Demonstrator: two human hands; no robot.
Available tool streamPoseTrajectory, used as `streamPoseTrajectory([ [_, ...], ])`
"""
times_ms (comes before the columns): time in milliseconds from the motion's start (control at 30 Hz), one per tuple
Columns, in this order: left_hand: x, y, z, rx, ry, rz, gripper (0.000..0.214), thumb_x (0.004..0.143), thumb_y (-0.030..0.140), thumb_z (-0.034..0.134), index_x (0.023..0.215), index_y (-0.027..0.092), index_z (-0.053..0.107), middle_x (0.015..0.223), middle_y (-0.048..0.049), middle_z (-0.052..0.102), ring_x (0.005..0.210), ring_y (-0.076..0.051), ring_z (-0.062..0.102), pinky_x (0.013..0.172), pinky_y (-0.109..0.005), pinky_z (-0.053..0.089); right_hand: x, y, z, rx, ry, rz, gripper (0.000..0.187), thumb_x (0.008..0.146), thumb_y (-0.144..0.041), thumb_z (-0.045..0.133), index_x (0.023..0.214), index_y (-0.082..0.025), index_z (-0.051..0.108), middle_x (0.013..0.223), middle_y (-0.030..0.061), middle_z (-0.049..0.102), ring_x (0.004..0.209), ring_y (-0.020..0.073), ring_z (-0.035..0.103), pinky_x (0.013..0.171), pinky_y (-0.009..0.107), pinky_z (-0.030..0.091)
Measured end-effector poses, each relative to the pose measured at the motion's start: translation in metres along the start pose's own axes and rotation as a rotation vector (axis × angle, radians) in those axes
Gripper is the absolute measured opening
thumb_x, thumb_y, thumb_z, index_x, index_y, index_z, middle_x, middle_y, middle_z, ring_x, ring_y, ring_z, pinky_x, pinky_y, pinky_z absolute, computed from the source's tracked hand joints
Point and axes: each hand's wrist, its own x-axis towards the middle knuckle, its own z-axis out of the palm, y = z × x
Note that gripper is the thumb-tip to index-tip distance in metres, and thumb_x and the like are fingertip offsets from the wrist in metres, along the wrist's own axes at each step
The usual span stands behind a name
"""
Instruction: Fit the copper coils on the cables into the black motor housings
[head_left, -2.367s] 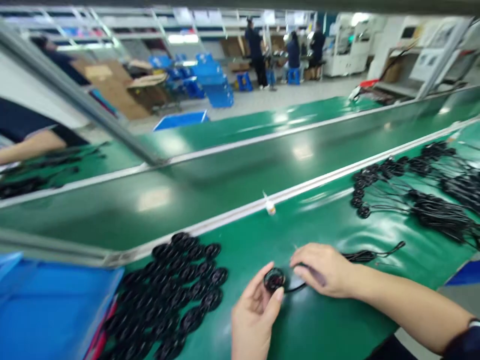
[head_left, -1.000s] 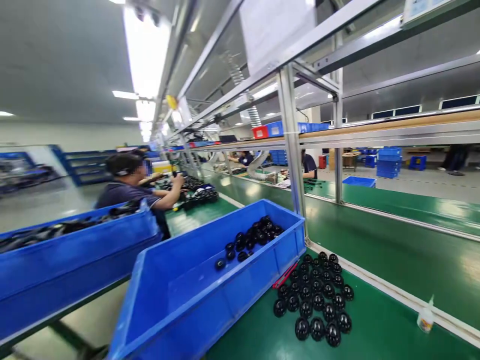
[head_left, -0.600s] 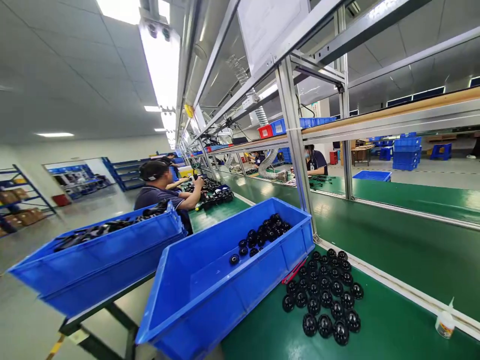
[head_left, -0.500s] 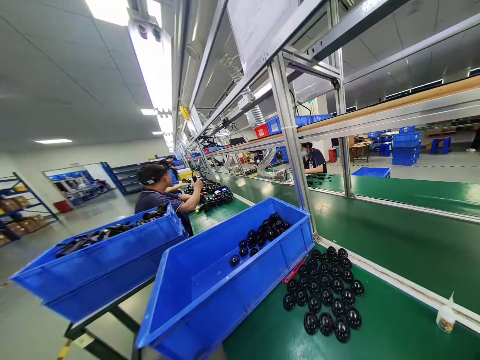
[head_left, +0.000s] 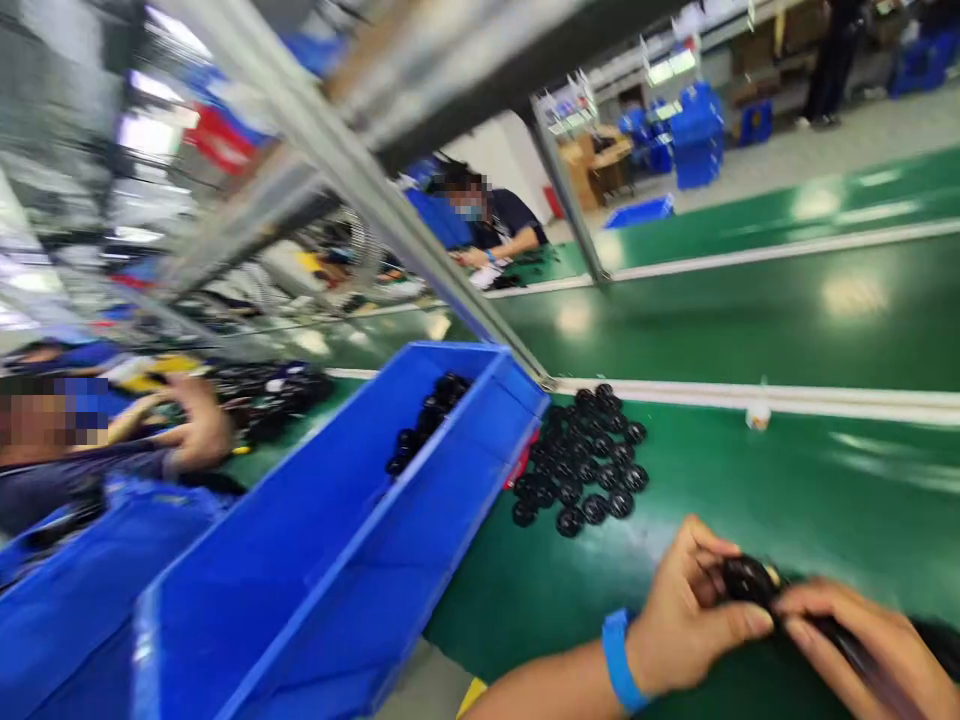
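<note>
My left hand (head_left: 694,625), with a blue band on its wrist, is closed on a shiny black round part (head_left: 744,578) between thumb and fingers. Close beside it, my right hand (head_left: 870,640) grips a dark, long piece (head_left: 844,645), blurred, whose near end meets the round part. A small pale bit shows where the two pieces come together. Several black round parts (head_left: 581,460) of the same look lie in a cluster on the green table (head_left: 690,470), beyond and left of my hands.
Left of the cluster, a long blue bin (head_left: 360,590) holds more black round parts. A small white bottle (head_left: 757,412) stands by the table's white rail. A metal post (head_left: 450,280) rises behind the bin. Co-workers sit at the left and across the line.
The view has swung right and down, and both my hands have come into sight with the black pieces in them. The bin and the cluster now appear further left.
</note>
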Motion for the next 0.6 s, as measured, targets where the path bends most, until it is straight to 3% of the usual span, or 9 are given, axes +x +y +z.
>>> streamPoseTrajectory([
  [33, -0.001, 0.005, 0.002, 0.035, -0.014, 0.02, 0.057, 0.073, 0.037, 0.097, 0.1, 0.022, 0.05, 0.103, -0.0054, 0.077, 0.095, -0.018, 0.076, 0.09, -0.033, 0.055, -0.002, -0.011, -0.004, 0.033, -0.061, -0.055, 0.017, 0.103, -0.037, 0.059, 0.114, -0.027, 0.068, 0.1, 0.003, 0.072, 0.087, 0.0153, 0.07, 0.078, 0.028, 0.06],
  [100, 0.001, 0.014, 0.004, 0.011, -0.027, -0.008, 0.055, 0.074, 0.034, 0.096, 0.099, 0.023, 0.048, 0.105, -0.003, 0.077, 0.097, -0.015, 0.075, 0.092, -0.03, 0.054, 0.004, -0.033, -0.013, 0.048, -0.021, -0.16, 0.015, 0.102, -0.02, 0.059, 0.114, -0.025, 0.065, 0.091, 0.0013, 0.07, 0.08, 0.0128, 0.068, 0.071, 0.024, 0.056],
  [200, 0.001, 0.022, 0.004, 0.074, -0.028, 0.002, 0.053, 0.076, 0.032, 0.095, 0.103, 0.023, 0.051, 0.106, -0.0045, 0.079, 0.097, -0.016, 0.076, 0.091, -0.031, 0.058, 0.019, -0.053, -0.02, 0.049, 0.013, -0.191, 0.017, 0.101, -0.014, 0.059, 0.113, -0.024, 0.064, 0.087, 0.001, 0.07, 0.077, 0.012, 0.066, 0.07, 0.025, 0.053],
  [400, -0.004, 0.029, 0.004, 0.201, -0.028, -0.017, 0.05, 0.07, 0.032, 0.098, 0.106, 0.019, 0.066, 0.103, -0.0073, 0.081, 0.097, -0.021, 0.078, 0.089, -0.032, 0.062, 0.021, -0.061, -0.022, 0.049, 0.003, -0.258, 0.02, 0.098, -0.011, 0.063, 0.116, -0.02, 0.064, 0.091, 0.0025, 0.072, 0.08, 0.0118, 0.065, 0.073, 0.027, 0.054],
  [600, -0.004, 0.03, 0.003, 0.278, -0.063, 0.055, 0.042, 0.074, 0.029, 0.096, 0.103, 0.02, 0.066, 0.103, -0.0063, 0.081, 0.098, -0.021, 0.079, 0.087, -0.032, 0.064, 0.023, -0.063, -0.021, 0.022, 0.025, -0.312, 0.021, 0.096, -0.008, 0.063, 0.112, -0.021, 0.065, 0.091, 0.0014, 0.073, 0.08, 0.0111, 0.067, 0.076, 0.028, 0.054],
])
